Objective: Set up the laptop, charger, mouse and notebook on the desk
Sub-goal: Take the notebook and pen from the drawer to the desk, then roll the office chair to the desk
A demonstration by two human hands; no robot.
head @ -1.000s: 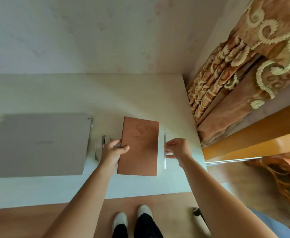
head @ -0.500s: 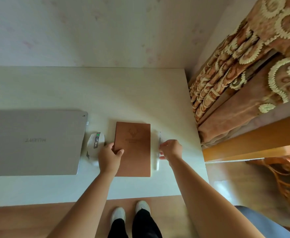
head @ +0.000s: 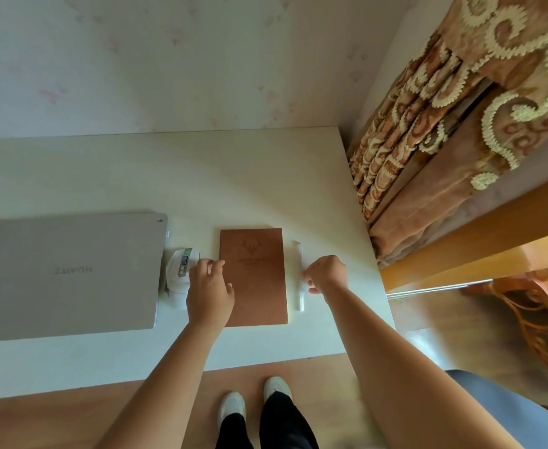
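Note:
A closed grey laptop [head: 68, 273] lies flat at the left of the white desk [head: 201, 176]. Just right of it sits a white mouse [head: 178, 270] with a green light. A brown notebook [head: 254, 277] with a deer emblem lies closed and square to the desk edge. My left hand [head: 209, 288] rests flat over the notebook's left edge, fingers spread, between mouse and notebook. A white pen [head: 299, 277] lies along the notebook's right side. My right hand [head: 326, 273] has its curled fingertips on the pen's middle. No charger is in view.
A wall runs along the desk's far edge. Patterned orange curtains [head: 444, 131] hang off the desk's right side, above a wooden ledge [head: 476, 247]. My feet [head: 253, 400] stand on the wooden floor at the near edge. A grey-blue seat [head: 509, 413] is at lower right.
The notebook went from tilted to square with the desk, and the pen settled parallel beside it. My left thumb came off the notebook's edge and the hand flattened.

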